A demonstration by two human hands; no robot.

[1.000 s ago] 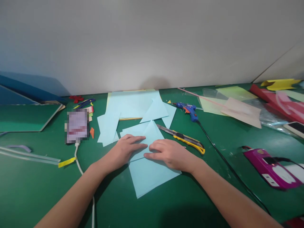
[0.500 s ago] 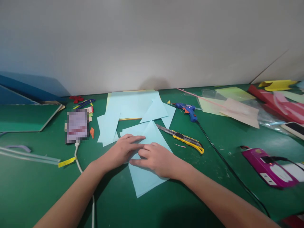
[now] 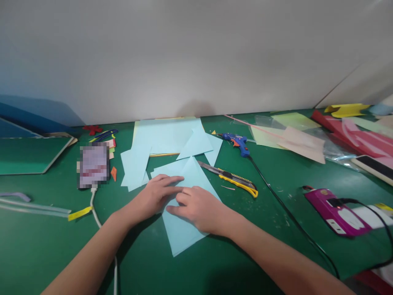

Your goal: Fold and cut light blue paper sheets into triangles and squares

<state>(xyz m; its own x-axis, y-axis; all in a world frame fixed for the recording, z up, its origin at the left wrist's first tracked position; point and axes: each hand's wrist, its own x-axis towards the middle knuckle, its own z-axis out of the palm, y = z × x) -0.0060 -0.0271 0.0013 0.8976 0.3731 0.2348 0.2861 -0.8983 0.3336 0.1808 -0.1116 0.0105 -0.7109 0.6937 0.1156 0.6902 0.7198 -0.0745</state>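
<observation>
Green table (image 3: 245,266); left hand (image 3: 157,196) loosely spread, right hand (image 3: 203,209) half-curled, grip unclear; both hands on light-blue paper (image 3: 180,234).

The green desk (image 3: 147,262) carries light blue paper sheets (image 3: 184,239) across its middle, some overlapping. Just right of them lie a yellow-handled box cutter (image 3: 235,178) and a blue glue gun (image 3: 236,140), with a magenta power strip (image 3: 322,199) farther right. On the left rest a blurred device (image 3: 93,164), an orange scrap (image 3: 114,173) and a red piece (image 3: 92,130).
</observation>
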